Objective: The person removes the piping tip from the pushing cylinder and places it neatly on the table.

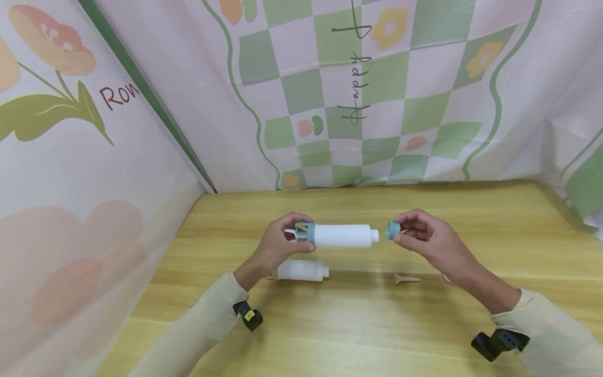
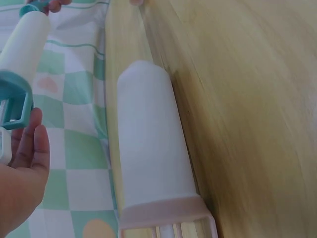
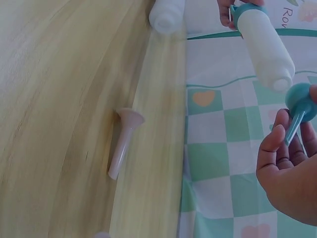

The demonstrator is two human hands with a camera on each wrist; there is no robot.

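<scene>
In the head view my left hand [image 1: 275, 243] grips the teal slotted end [image 1: 305, 234] of a white tube [image 1: 342, 236], held level above the table with its narrow neck pointing right. A white part sticks out behind that end, between thumb and fingers. Facing the neck across a small gap is a teal nozzle [image 1: 392, 230], pinched in my right hand [image 1: 435, 241]. Its thin spout [image 3: 295, 128] points back toward the palm in the right wrist view. Below the left hand, a second white tube [image 2: 153, 139] with a pink slotted end [image 2: 166, 213] lies on the table.
A pink nozzle [image 3: 124, 141] lies on the wooden table [image 1: 358, 324] below the right hand. Part of another small pink piece [image 1: 445, 279] shows beside the right wrist. Printed cloth [image 1: 339, 94] hangs behind the table, and more cloth [image 1: 118, 173] covers the left side.
</scene>
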